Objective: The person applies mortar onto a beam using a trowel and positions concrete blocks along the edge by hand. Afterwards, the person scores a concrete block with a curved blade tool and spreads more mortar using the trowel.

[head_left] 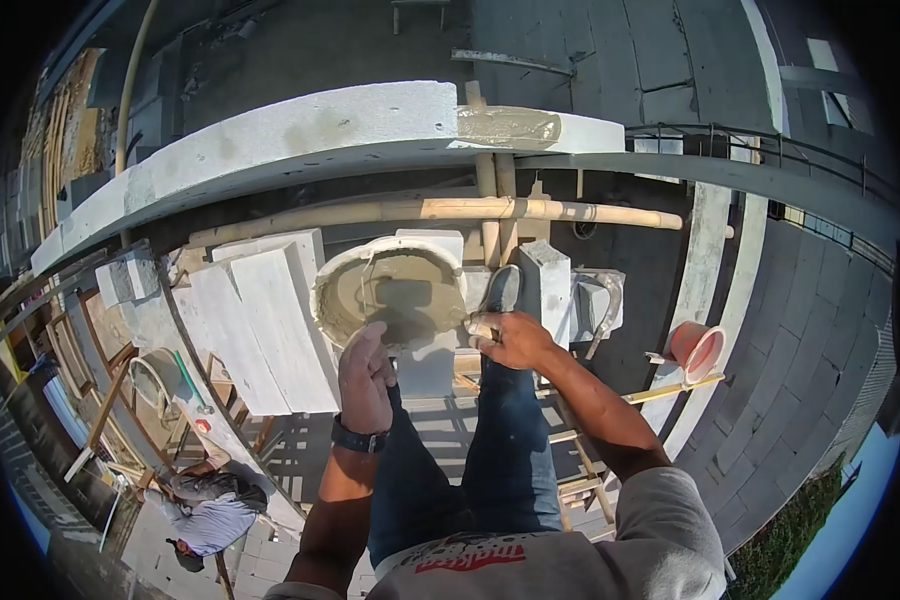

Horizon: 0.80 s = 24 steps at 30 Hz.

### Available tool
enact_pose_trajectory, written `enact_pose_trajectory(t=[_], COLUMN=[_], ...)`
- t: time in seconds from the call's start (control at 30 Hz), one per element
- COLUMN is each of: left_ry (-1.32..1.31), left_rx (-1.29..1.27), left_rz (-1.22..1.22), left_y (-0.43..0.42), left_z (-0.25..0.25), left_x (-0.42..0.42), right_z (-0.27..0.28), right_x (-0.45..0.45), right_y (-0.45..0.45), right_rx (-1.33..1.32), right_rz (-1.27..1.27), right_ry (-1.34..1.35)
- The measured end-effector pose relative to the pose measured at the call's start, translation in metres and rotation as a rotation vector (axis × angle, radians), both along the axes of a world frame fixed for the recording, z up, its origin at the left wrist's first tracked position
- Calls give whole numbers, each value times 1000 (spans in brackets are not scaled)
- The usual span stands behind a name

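A round bucket of wet grey mortar (400, 280) stands in front of me, with a pale rim and a thin handle across it. My left hand (366, 378), with a dark watch at the wrist, is at the bucket's near left edge. Its fingers are stretched out and appear to hold nothing. At the right side of the rim, my right hand (515, 340) has its fingers curled in; what they hold, if anything, is hidden. Beyond the bucket runs a white block wall (300, 130), with a patch of wet mortar (510, 127) on top.
Bamboo poles (440, 210) cross between bucket and wall. White blocks (270, 320) lean at the left, and another block (544, 285) stands at the right. A pink bucket (697, 350) sits farther right. Another person (210, 515) is below left. Scaffold gaps show beneath me.
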<state>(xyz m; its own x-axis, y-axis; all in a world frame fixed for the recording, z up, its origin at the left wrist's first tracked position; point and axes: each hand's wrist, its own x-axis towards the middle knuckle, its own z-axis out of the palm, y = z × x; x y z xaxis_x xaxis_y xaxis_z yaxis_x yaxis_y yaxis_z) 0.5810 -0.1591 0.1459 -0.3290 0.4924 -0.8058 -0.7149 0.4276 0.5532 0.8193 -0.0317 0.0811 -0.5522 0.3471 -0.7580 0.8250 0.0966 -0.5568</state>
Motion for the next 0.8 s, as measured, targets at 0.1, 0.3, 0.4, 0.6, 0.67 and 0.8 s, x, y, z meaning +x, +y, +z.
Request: enact_pose_trajectory(t=[0.1, 0.3, 0.4, 0.6, 0.67, 0.8], left_ry=[-53, -170, -171, -228, -187, -51], left_rx=[-7, -67, -15, -82, -91, -67], left_rz=[30, 113, 131, 185, 167, 94], left_y=[42, 117, 146, 192, 198, 194], left_z=[-20, -54, -73, -79, -75, -81], left_x=[61, 148, 192, 247, 261, 274], right_z=[-3, -7, -20, -64, -83, -130], right_x=[83, 223, 294, 378, 386, 385], right_y=[32, 88, 114, 190, 217, 268], right_rx=[14, 0, -97, 74, 121, 402], right_rz=[-121, -354, -586, -765, -823, -664], right_ry=[71, 43, 75, 81, 135, 126])
